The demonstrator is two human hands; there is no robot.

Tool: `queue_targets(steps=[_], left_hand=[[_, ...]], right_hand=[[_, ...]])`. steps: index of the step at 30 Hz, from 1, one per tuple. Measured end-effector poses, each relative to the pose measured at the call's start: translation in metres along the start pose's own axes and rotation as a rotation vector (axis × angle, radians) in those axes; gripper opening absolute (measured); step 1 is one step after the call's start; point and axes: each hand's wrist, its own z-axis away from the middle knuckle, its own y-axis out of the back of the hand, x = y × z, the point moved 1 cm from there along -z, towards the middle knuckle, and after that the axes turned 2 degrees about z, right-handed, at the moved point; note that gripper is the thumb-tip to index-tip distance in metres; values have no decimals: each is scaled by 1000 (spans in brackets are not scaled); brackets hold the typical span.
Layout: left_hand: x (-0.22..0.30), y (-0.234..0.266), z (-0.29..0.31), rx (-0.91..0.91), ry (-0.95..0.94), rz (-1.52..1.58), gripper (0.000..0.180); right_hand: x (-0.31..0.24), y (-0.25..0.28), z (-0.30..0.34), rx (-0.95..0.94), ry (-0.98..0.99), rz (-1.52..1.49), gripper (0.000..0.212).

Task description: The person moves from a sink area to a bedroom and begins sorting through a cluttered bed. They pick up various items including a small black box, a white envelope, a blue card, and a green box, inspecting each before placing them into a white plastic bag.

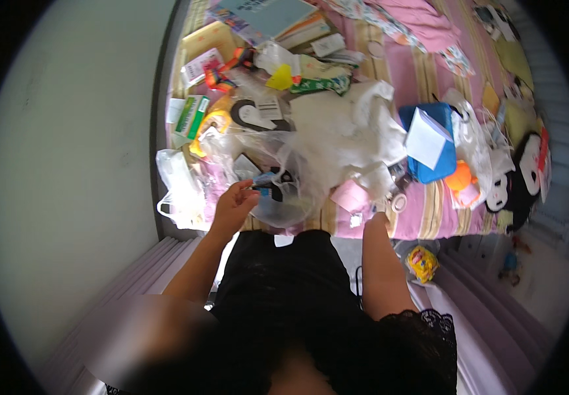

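Note:
My left hand (234, 205) reaches over the bed's near edge, at the left side of a clear plastic bag (291, 204). Its thumb and fingertips are drawn together in a pinch; what lies between them is too small to make out. Small dark and blue items (272, 191) show in or under the bag, just beyond those fingertips. My right forearm (382, 263) comes up to the bed edge, where its far end (378, 220) appears without visible fingers. Nearest to it are a pink piece (350, 197), a small white item (355, 220) and a round whitish object (398, 203).
Striped bedding (423, 217) carries much clutter. White cloth or plastic (344, 125) spreads across the middle, with a blue case (439, 168) under white paper (426, 139) to its right. A white bag (180, 184) lies left, books (265, 20) far back. A wall (80, 164) borders the left.

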Motion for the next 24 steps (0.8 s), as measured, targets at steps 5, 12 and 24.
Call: queue_targets(steps=[5, 12, 24], left_hand=[[12, 5, -22, -20, -20, 97, 60], [-4, 39, -37, 121, -32, 62, 66], [25, 61, -53, 12, 47, 341, 43]], right_hand=[[-85, -80, 91, -314, 822, -219, 37], [-168, -192, 346, -704, 1926, 391, 58], [-233, -177, 382, -1309, 1317, 227, 18]])
